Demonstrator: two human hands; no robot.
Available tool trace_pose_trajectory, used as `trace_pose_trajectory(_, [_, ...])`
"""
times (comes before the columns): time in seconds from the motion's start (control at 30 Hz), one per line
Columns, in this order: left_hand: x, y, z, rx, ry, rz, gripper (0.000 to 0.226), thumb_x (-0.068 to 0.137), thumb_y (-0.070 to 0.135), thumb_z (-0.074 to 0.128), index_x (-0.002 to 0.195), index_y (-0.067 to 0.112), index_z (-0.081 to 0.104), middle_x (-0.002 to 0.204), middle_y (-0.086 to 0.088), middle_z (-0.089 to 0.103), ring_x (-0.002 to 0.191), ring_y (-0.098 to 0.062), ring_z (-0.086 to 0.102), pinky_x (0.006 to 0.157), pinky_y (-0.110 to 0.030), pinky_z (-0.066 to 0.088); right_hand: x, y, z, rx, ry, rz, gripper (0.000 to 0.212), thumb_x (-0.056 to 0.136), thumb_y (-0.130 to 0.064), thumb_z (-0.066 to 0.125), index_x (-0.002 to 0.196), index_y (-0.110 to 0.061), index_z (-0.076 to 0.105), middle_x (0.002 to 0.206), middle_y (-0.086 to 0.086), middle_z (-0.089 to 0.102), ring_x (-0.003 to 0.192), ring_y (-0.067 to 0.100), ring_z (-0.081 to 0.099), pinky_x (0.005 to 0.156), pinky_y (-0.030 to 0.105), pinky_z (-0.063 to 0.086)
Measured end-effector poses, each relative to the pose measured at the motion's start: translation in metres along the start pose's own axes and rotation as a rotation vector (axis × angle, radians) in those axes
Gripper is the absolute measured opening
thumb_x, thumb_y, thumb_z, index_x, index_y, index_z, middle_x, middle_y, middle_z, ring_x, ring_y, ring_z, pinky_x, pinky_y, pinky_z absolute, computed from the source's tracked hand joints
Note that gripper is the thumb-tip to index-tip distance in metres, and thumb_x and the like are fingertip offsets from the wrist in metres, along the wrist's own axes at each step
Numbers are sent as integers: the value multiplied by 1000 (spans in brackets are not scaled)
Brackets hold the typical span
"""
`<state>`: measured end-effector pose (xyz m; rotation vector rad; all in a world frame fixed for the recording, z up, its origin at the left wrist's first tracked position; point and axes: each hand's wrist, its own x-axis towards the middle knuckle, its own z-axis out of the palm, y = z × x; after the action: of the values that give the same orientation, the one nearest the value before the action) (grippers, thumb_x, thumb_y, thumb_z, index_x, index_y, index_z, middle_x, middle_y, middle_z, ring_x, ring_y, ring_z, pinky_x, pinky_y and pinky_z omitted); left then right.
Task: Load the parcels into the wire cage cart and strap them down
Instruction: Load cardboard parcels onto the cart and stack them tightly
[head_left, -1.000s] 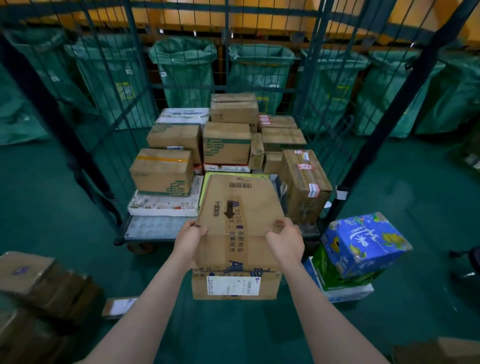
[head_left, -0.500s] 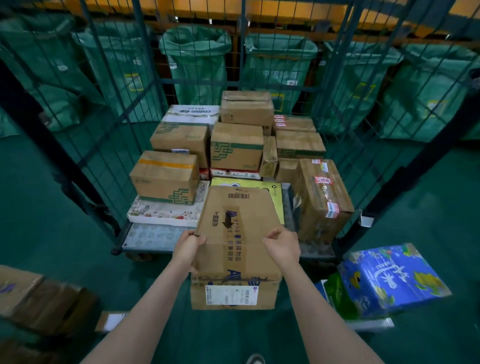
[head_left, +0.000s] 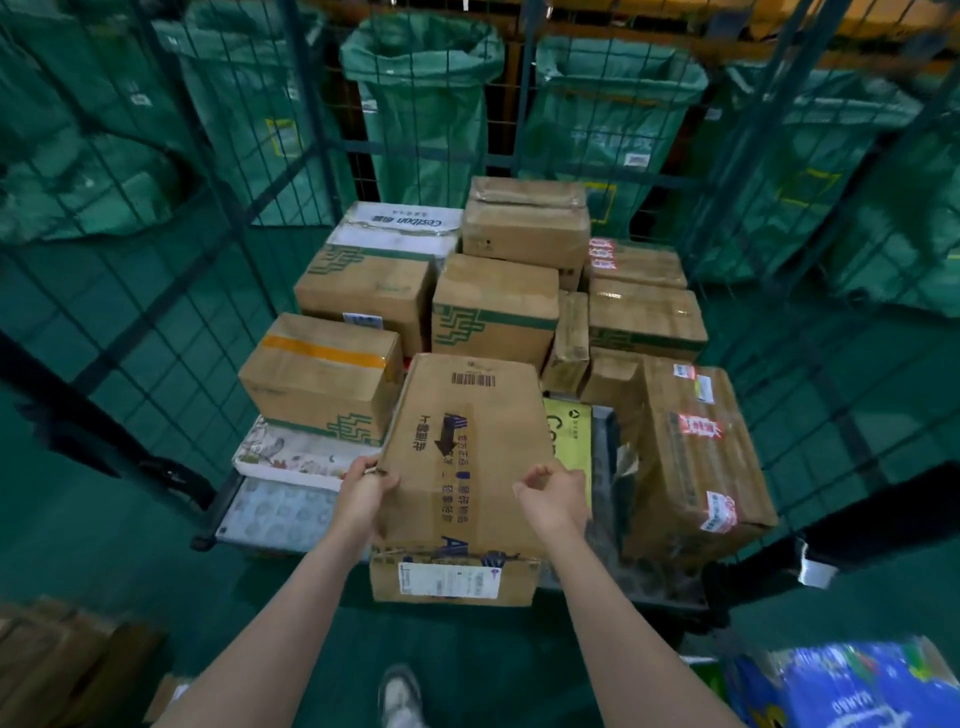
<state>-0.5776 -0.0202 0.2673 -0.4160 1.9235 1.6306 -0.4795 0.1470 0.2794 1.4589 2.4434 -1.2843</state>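
While the brown parcel (head_left: 467, 441) hangs across the front edge of the wire cage cart (head_left: 208, 270), both hands have it; the left hand (head_left: 363, 493) grips its left side, fingers curled round the edge; the right hand (head_left: 553, 499) is curled tight against its right side. The far end reaches in over the deck (head_left: 280, 512) and covers part of a flat yellow-green packet (head_left: 569, 431); the near end, white label (head_left: 449, 579) facing out, juts past the front edge; whether anything below carries it, can't tell. Left of it, an orange-taped box (head_left: 322, 374) sits on a flat floral box (head_left: 291, 457) near the deck's front-left corner; right of it, a tall box with red stickers (head_left: 691, 457) runs along the right edge; more cartons (head_left: 493, 306) pack the back half. Green sacks (head_left: 426, 104) stand beyond the rear wire; a blue carton (head_left: 857, 686) lies on the floor off the front-right corner.
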Motion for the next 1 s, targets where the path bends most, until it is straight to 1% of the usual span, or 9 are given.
trace_pose_trajectory(0.13, [59, 11, 5, 12, 13, -17, 18, 95, 4, 44, 108, 15, 47, 105, -5, 52, 100, -25, 46, 92, -55, 42, 52, -20, 28, 12, -38, 19, 11, 88, -14, 62, 98, -16, 58, 126, 5, 41, 81, 11, 47, 63, 14, 35])
trace_pose_trajectory(0.23, [108, 18, 6, 39, 10, -29, 21, 94, 4, 44, 111, 16, 47, 109, -6, 53, 101, -26, 47, 93, -55, 42, 89, -31, 54, 13, -55, 53, 11, 88, -14, 62, 99, -16, 59, 125, 5, 42, 83, 11, 48, 53, 10, 30])
trace_pose_trajectory(0.27, [131, 21, 6, 47, 14, -29, 21, 94, 4, 44, 110, 17, 48, 111, -6, 53, 102, -26, 48, 94, -54, 43, 107, -35, 66, 24, -51, 56, 10, 88, -13, 62, 97, -17, 58, 126, 5, 42, 86, 12, 49, 57, 10, 32])
trace_pose_trajectory(0.37, [177, 20, 8, 61, 46, -25, 20, 93, 5, 47, 97, 24, 51, 114, -8, 56, 103, -26, 50, 89, -47, 44, 139, -39, 92, 27, -29, 72, 13, 86, -13, 64, 87, -21, 54, 132, 7, 43, 115, 24, 52, 75, 20, 40])
trace_pose_trajectory(0.43, [201, 17, 12, 45, 43, -44, 22, 93, 5, 47, 101, 25, 51, 116, -9, 56, 106, -28, 50, 87, -46, 45, 158, -40, 105, 40, -17, 82, 17, 84, -13, 64, 81, -23, 51, 134, 7, 43, 126, 25, 46, 80, 21, 42])
trace_pose_trajectory(0.6, [247, -4, 27, 14, 6, -89, 29, 91, 0, 47, 108, 23, 49, 114, -6, 54, 111, -30, 48, 96, -52, 43, 202, -28, 130, 17, 8, 74, 14, 85, -11, 64, 87, -20, 54, 133, 5, 41, 105, 16, 54, 75, 15, 34])
trace_pose_trajectory(0.73, [264, -18, 29, 40, 16, -81, 30, 92, -4, 43, 111, 18, 45, 115, -6, 52, 108, -28, 49, 90, -49, 47, 216, -17, 147, 22, -28, 72, 13, 85, -8, 64, 91, -14, 55, 129, 2, 36, 96, 13, 53, 68, 5, 36])
trace_pose_trajectory(0.9, [287, -21, 28, 117, 61, -32, 34, 88, -11, 39, 111, 13, 41, 117, -9, 50, 110, -28, 50, 96, -47, 45, 226, -15, 168, 27, -47, 15, 21, 83, -11, 68, 99, -15, 56, 129, 4, 35, 94, 16, 54, 87, 22, 44])
trace_pose_trajectory(1.0, [293, -27, 22, 182, 148, -22, 35, 84, -16, 38, 106, 10, 42, 109, -10, 51, 100, -26, 49, 80, -38, 45, 220, -8, 186, 17, -87, -4, 26, 83, -10, 69, 103, -15, 53, 126, 4, 33, 97, 17, 52, 89, 21, 43])
